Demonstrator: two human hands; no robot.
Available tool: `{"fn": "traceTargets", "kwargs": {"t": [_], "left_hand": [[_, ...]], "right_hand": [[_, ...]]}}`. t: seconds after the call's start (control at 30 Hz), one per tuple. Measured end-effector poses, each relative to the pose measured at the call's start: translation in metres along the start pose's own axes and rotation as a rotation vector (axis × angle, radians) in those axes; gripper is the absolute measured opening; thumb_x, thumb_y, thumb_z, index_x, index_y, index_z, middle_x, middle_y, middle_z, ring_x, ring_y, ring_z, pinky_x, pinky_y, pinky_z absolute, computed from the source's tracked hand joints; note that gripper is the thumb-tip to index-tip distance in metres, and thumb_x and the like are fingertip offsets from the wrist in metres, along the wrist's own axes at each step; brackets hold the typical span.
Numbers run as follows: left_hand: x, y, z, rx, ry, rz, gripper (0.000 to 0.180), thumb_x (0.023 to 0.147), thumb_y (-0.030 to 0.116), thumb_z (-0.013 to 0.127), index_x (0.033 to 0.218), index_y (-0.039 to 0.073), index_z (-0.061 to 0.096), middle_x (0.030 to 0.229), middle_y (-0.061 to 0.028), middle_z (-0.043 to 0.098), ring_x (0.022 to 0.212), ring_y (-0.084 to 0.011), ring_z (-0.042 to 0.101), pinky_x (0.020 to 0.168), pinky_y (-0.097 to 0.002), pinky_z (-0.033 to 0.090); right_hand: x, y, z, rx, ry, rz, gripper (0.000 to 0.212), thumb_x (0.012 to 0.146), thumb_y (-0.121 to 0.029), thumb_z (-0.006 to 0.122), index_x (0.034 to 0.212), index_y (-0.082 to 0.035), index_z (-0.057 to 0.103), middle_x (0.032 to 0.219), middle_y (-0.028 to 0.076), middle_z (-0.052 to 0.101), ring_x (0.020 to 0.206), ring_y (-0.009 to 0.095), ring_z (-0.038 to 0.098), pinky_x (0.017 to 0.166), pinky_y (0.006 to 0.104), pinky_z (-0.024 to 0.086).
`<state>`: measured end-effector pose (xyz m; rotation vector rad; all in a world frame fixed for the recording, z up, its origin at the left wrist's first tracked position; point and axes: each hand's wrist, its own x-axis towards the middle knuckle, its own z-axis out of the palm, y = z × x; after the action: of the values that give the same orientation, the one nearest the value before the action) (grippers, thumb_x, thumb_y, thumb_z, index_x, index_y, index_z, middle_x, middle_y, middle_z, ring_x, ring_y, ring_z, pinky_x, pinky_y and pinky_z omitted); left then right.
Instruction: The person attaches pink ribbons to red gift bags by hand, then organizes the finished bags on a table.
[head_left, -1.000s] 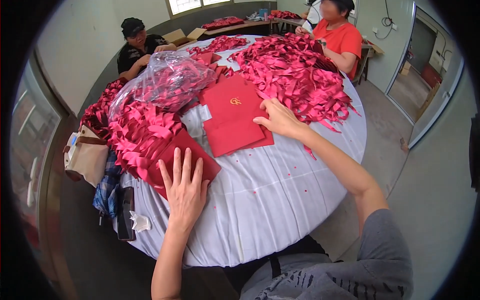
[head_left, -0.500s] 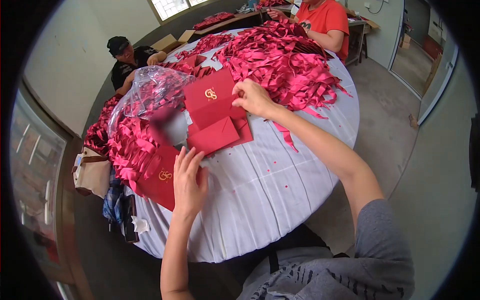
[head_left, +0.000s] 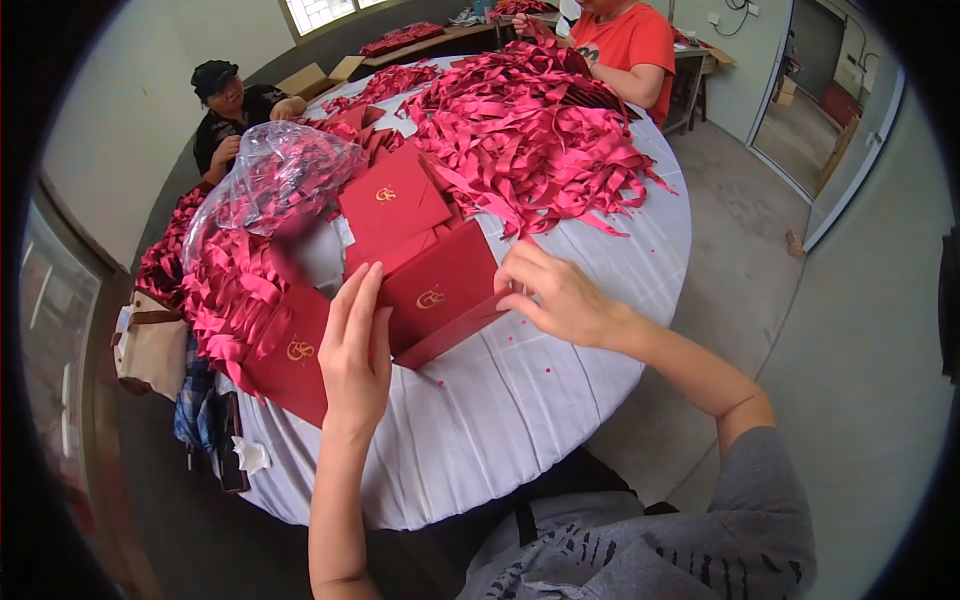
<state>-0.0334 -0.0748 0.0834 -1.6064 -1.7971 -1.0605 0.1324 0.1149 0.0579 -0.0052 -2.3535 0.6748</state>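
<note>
A red paper bag (head_left: 445, 280) with a gold emblem stands tilted between my hands, a folded panel along its lower edge. My right hand (head_left: 545, 295) pinches its right edge between thumb and fingers. Along its left side, my left hand (head_left: 355, 345) has its fingers stretched out, near or touching the edge; whether it presses there I cannot tell. Just behind lies another red paper bag (head_left: 395, 200) with a gold emblem and a folded flap. To the left of my left hand, a further red bag (head_left: 285, 355) lies flat, partly under pink-red ribbons.
A large ribbon heap (head_left: 540, 130) covers the far right of the round white-clothed table (head_left: 480, 430). At left are a clear plastic bag (head_left: 270, 175), more ribbons, a cream bag (head_left: 150, 345) and a folded umbrella (head_left: 195, 400). Two people sit across the table.
The bag's emblem side now faces me, with its lower panel folded out. My right hand has come down and nearer, gripping the right edge. The view has shifted slightly.
</note>
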Motion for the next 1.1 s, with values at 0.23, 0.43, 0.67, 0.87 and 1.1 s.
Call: {"fn": "traceTargets", "kwargs": {"t": [0.23,0.43,0.67,0.87,1.1], "left_hand": [[0.001,0.009,0.012,0.161,0.061,0.079,0.042,0.079,-0.004,0.064,0.119,0.007,0.062,0.119,-0.015,0.056,0.11,-0.0329,0.054,0.092,-0.0401,0.045],[-0.007,0.013,0.0,0.39,0.054,0.14,0.029,0.081,0.003,0.063,0.11,0.007,0.065,0.101,-0.0097,0.05,0.104,-0.029,0.045,0.097,-0.0447,0.038],[0.014,0.023,-0.018,0.311,-0.139,0.112,0.018,0.077,0.004,0.065,0.095,0.006,0.062,0.089,-0.0074,0.058,0.095,-0.0278,0.05,0.092,-0.0441,0.035],[0.026,0.021,-0.035,0.266,-0.239,-0.009,0.014,0.076,0.009,0.068,0.089,0.006,0.064,0.08,-0.0053,0.062,0.093,-0.0253,0.053,0.098,-0.0438,0.031],[0.02,-0.009,-0.036,-0.061,-0.232,-0.233,0.007,0.082,0.002,0.064,0.089,-0.001,0.063,0.083,-0.0113,0.065,0.078,-0.0233,0.062,0.086,-0.0366,0.045]], "right_hand": [[0.017,-0.031,-0.014,-0.263,0.25,-0.174,0.047,0.075,-0.007,0.07,0.12,-0.006,0.056,0.116,0.012,0.05,0.105,0.03,0.05,0.09,0.0403,0.042],[0.035,-0.033,0.017,-0.297,0.275,-0.372,0.035,0.077,-0.011,0.064,0.111,-0.005,0.06,0.108,0.009,0.054,0.104,0.027,0.05,0.089,0.0395,0.041],[0.037,-0.043,0.017,-0.335,0.274,-0.322,0.027,0.076,-0.021,0.071,0.095,-0.008,0.059,0.092,0.004,0.058,0.1,0.022,0.052,0.084,0.0371,0.038],[0.052,-0.033,0.013,-0.26,0.223,-0.351,0.017,0.077,-0.019,0.07,0.089,-0.009,0.061,0.082,0.001,0.059,0.092,0.018,0.053,0.08,0.0356,0.036],[0.068,0.003,-0.001,0.115,0.429,-0.282,0.014,0.08,-0.001,0.065,0.092,-0.007,0.065,0.093,0.006,0.065,0.09,0.023,0.06,0.081,0.0342,0.046]]}}
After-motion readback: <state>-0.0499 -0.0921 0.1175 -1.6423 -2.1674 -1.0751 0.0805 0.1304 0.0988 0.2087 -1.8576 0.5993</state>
